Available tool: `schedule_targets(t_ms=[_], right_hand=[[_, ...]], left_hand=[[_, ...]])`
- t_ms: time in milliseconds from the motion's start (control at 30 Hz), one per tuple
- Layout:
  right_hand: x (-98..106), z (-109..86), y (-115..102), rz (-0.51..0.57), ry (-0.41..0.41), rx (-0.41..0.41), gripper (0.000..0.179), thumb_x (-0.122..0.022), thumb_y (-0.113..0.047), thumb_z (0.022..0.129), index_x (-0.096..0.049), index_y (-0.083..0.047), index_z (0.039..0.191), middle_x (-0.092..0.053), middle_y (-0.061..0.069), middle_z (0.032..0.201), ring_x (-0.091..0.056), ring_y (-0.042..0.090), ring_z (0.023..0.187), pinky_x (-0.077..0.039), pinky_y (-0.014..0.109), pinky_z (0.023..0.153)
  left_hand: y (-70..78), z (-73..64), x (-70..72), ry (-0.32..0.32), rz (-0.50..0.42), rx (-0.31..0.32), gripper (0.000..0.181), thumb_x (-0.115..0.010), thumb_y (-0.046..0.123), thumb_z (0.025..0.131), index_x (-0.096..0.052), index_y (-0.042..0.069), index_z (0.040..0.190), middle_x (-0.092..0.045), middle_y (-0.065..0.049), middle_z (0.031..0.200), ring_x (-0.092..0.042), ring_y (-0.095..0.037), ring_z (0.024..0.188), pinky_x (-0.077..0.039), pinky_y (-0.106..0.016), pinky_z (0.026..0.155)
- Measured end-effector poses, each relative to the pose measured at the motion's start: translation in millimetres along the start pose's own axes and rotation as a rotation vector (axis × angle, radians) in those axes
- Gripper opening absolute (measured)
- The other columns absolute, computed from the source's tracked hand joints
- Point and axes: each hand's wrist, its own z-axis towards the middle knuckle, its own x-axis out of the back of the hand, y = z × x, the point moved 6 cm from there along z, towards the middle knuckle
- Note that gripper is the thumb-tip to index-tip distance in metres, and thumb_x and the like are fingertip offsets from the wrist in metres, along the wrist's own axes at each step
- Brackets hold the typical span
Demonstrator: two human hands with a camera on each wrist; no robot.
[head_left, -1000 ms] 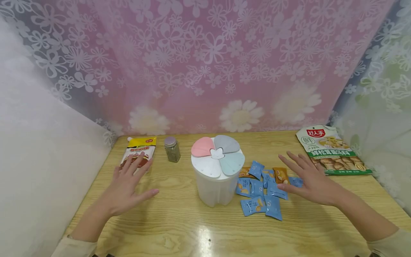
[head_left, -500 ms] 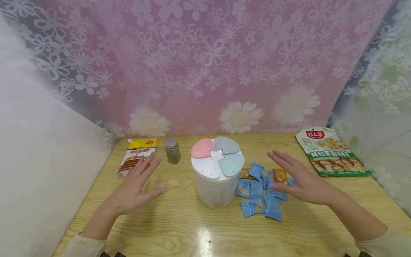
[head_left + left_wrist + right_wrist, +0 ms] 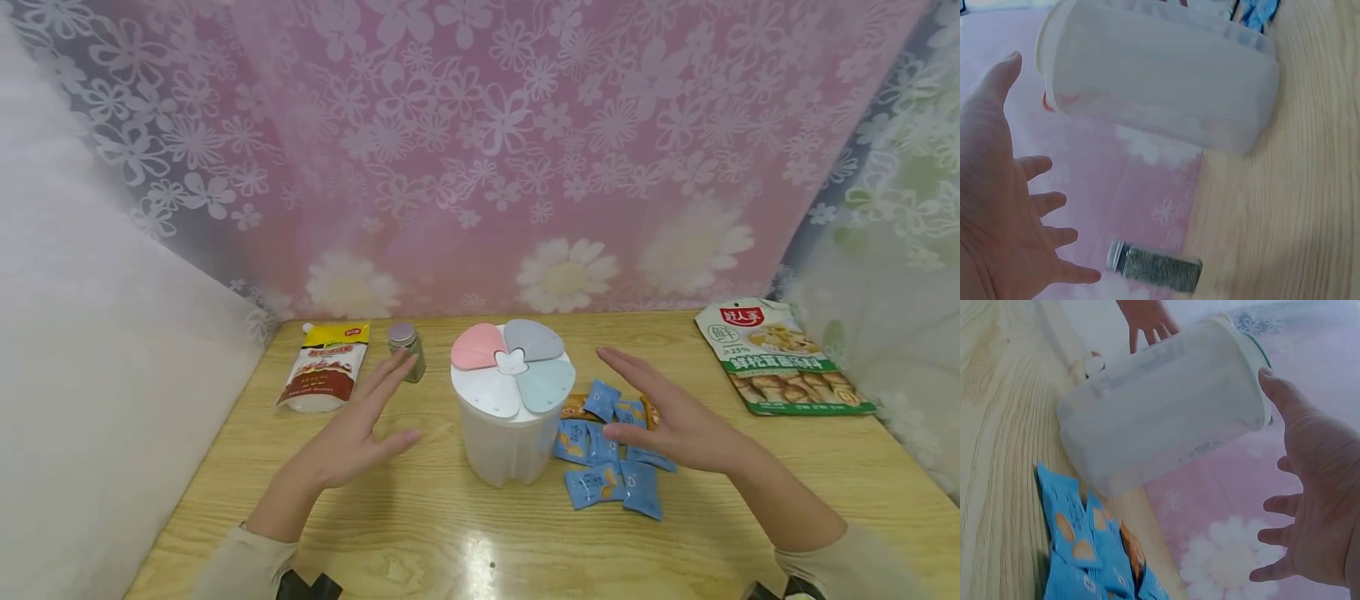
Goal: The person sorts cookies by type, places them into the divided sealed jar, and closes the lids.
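Observation:
A translucent storage canister [image 3: 506,450] stands upright mid-table, its lid [image 3: 495,389] made of pink, grey, white and pale-blue petal flaps. To its left hovers my left hand [image 3: 352,437], fingers spread and holding nothing, apart from the canister. My right hand [image 3: 682,421] hovers to the canister's right above the small snack packets [image 3: 595,485], its fingers extended and nothing in them. Several blue packets and a few orange ones lie beside the canister's base, partly covered by that hand. Both wrist views show the canister [image 3: 1160,75] with a gap between it and each palm.
A glass jar [image 3: 415,367] of dried green flakes stands at the back left, partly behind my left fingers. Left of it lies a yellow, white and brown spouted pouch [image 3: 324,367]. A green-and-white mushroom pouch [image 3: 783,358] lies at the back right. A floral curtain [image 3: 480,167] hangs behind the table.
Both hands have moved inward toward the canister, the left one rightward and the right one leftward. The pouch at left is now uncovered. The canister and packets have stayed in place.

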Motion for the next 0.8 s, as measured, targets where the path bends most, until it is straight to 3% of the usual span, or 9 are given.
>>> schedule_targets(t_ms=[200,400,567,667,800], right_hand=[[-10.9,12.5,-10.7,0.095,0.004,0.067,0.09,-0.073,-0.02,0.092,-0.017,-0.029,0.161,-0.02,0.003,0.166,-0.022,0.039,0.15,-0.032,0.068,0.108],[-14.0,19.9,-22.6,0.194,0.041,0.105,0.088,-0.071,-0.009,0.092,-0.019,-0.023,0.161,-0.022,-0.001,0.166,-0.029,0.029,0.148,-0.044,0.049,0.109],[-18.3,30.2,-29.1,0.262,0.048,0.14,0.088,-0.071,-0.008,0.091,-0.019,-0.024,0.161,-0.024,0.001,0.165,-0.031,0.025,0.148,-0.045,0.054,0.106],[-22.8,34.9,-28.7,0.283,0.05,0.148,0.09,-0.072,-0.008,0.091,-0.019,-0.026,0.161,-0.026,0.0,0.164,-0.033,0.015,0.147,-0.046,0.055,0.105],[-29.4,37.8,-27.1,0.316,0.055,0.137,0.089,-0.071,-0.008,0.092,-0.018,-0.029,0.161,-0.028,0.0,0.163,-0.036,0.007,0.143,-0.049,0.046,0.105]], left_hand=[[15.5,16.3,-10.4,0.015,-0.129,-0.077,0.086,-0.066,0.035,0.094,-0.01,0.039,0.159,-0.006,0.011,0.168,-0.011,-0.028,0.155,-0.025,-0.068,0.115],[31.0,30.6,-18.6,0.011,-0.297,-0.147,0.084,-0.064,0.04,0.096,-0.012,0.028,0.161,-0.012,0.001,0.169,-0.013,-0.029,0.155,-0.031,-0.067,0.112],[40.5,39.7,-26.2,-0.006,-0.447,-0.19,0.084,-0.062,0.043,0.098,-0.011,0.025,0.162,-0.009,-0.001,0.169,-0.013,-0.031,0.155,-0.033,-0.067,0.111],[44.9,43.0,-31.6,-0.02,-0.496,-0.2,0.082,-0.063,0.037,0.098,-0.012,0.027,0.161,-0.009,0.004,0.169,-0.012,-0.026,0.155,-0.034,-0.063,0.112],[47.4,45.6,-37.4,-0.016,-0.511,-0.183,0.081,-0.065,0.029,0.097,-0.016,0.029,0.161,-0.01,0.007,0.168,-0.013,-0.022,0.155,-0.035,-0.06,0.113]])
